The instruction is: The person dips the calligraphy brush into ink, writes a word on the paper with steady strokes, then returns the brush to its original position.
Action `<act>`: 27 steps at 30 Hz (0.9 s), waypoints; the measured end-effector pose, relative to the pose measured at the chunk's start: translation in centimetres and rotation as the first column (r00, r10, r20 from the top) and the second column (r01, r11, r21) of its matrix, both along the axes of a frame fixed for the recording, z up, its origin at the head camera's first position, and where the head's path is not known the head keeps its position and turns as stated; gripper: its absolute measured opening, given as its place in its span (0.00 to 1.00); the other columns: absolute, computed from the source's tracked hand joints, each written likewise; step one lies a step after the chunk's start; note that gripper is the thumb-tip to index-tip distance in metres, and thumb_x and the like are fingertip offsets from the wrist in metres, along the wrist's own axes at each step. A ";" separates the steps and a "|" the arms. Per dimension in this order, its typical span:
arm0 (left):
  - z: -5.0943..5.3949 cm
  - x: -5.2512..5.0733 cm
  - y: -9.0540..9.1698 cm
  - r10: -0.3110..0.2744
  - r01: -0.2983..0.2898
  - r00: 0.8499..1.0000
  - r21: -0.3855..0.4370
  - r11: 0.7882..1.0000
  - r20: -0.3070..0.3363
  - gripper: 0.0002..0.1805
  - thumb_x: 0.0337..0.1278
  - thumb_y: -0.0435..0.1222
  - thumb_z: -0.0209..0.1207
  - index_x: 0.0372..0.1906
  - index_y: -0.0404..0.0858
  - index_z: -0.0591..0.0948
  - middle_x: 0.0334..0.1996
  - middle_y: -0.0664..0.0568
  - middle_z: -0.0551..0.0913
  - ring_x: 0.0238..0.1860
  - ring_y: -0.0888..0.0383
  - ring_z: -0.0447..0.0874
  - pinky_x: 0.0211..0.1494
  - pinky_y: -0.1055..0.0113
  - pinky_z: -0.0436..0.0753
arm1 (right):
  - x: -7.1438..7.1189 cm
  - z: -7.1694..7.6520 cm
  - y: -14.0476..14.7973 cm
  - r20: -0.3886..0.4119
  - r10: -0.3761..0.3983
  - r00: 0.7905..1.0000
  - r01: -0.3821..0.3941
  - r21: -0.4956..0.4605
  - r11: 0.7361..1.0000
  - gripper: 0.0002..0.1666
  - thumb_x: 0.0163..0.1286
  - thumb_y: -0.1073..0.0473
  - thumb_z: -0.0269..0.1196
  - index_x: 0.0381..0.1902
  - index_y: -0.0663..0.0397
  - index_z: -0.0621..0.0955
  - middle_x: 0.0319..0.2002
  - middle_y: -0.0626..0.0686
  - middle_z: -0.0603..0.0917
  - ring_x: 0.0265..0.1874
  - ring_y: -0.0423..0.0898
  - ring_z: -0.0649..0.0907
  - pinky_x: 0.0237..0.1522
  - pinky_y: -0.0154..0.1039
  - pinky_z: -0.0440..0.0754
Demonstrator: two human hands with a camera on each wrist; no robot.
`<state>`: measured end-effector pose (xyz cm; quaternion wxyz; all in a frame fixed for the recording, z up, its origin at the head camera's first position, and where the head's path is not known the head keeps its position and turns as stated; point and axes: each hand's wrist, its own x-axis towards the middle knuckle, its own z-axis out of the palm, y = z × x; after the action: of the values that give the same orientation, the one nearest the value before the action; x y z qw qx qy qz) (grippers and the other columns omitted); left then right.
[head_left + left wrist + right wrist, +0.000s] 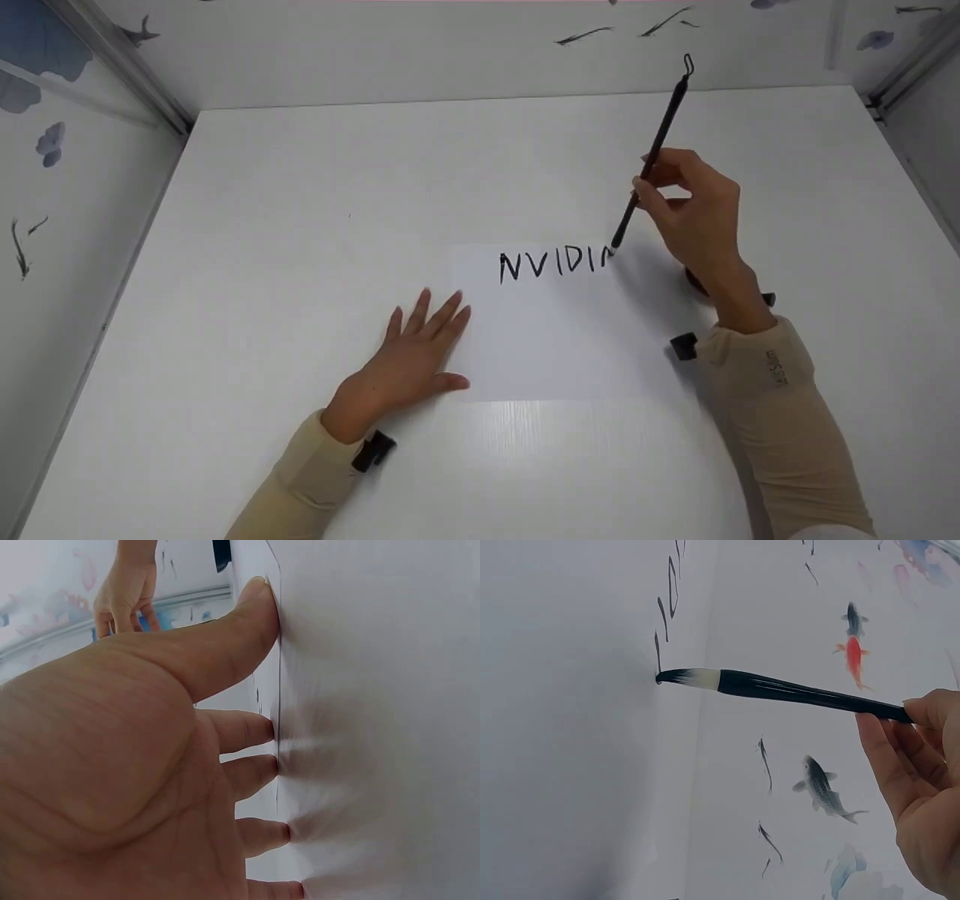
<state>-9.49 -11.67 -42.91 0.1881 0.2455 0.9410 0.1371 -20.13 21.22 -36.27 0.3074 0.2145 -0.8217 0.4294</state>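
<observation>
A sheet of white paper [570,345] lies on the white table, with black letters reading "NVIDI" and part of another stroke along its top. My right hand [694,206] pinches a black-handled calligraphy brush [660,139] between thumb and fingers. In the right wrist view the brush [795,692] has a pale tuft with an inky black tip, bent against the paper at the end of the last stroke. My left hand [409,364] rests with fingers spread at the paper's left edge. Seen from the left wrist, its fingertips [259,767] touch the surface.
The white table [262,225] runs to a back panel [375,52] with painted marks. Another panel [82,225] stands at the left. Fish pictures [817,784] decorate the panel beyond the brush. A dark round thing, mostly hidden, sits behind the right wrist.
</observation>
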 end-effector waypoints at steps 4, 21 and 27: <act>0.0 0.0 0.0 0.001 -0.001 1.000 -0.002 1.000 -0.003 0.50 0.57 0.56 0.59 0.76 0.41 0.49 0.76 0.51 0.39 0.74 0.42 0.29 0.67 0.37 0.40 | 0.1 0.1 0.0 0.002 0.006 1.000 -0.006 0.017 1.000 0.14 0.60 0.74 0.65 0.45 0.68 0.80 0.34 0.60 0.84 0.31 0.44 0.85 0.32 0.22 0.77; 0.0 0.1 0.0 0.001 -0.001 1.000 -0.007 1.000 -0.006 0.50 0.57 0.56 0.59 0.76 0.41 0.49 0.76 0.51 0.39 0.74 0.41 0.29 0.67 0.37 0.40 | 0.8 0.9 -0.4 -0.003 -0.008 1.000 0.008 0.029 1.000 0.15 0.59 0.74 0.65 0.46 0.68 0.79 0.34 0.58 0.84 0.31 0.47 0.85 0.33 0.22 0.77; -0.1 0.1 0.0 -0.011 0.011 1.000 0.002 1.000 -0.018 0.50 0.56 0.55 0.60 0.76 0.40 0.50 0.76 0.49 0.40 0.74 0.40 0.30 0.67 0.35 0.42 | 0.8 0.8 -0.7 -0.034 0.022 0.999 -0.022 -0.007 1.000 0.15 0.58 0.76 0.65 0.44 0.70 0.79 0.34 0.59 0.84 0.31 0.47 0.85 0.33 0.23 0.77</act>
<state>-9.39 -11.70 -42.97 0.1801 0.2521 0.9412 0.1347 -19.35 20.50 -35.42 0.3174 0.2297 -0.8124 0.4319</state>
